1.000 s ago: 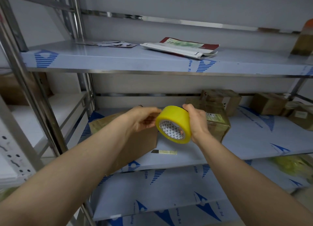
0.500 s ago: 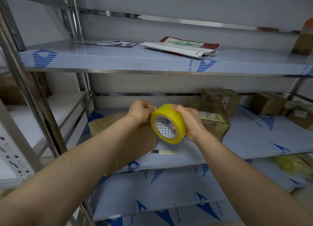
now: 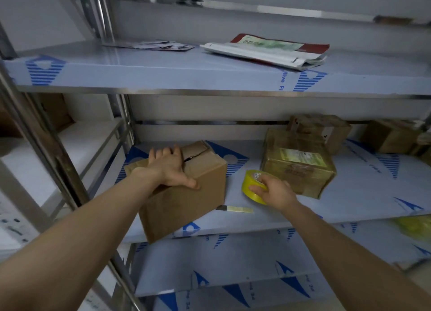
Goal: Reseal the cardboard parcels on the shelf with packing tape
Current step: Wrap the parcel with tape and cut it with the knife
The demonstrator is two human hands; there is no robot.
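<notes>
progress: early; the near box (image 3: 186,208) shows its top flaps split, no fresh tape visible.
left hand (image 3: 170,168): flat on that box top, fingers spread.
right hand (image 3: 272,191): gripping the tape roll (image 3: 250,184), low over the shelf (image 3: 361,194).
left to do: likely pull tape, seal the seam.
count: one tape roll; four boxes plainly seen, right edge blurred.

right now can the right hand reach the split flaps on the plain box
Probably yes: the right hand, gripping the tape roll, sits beside the plain box, bare shelf between, and the left hand leaves the split flaps uncovered.
</notes>
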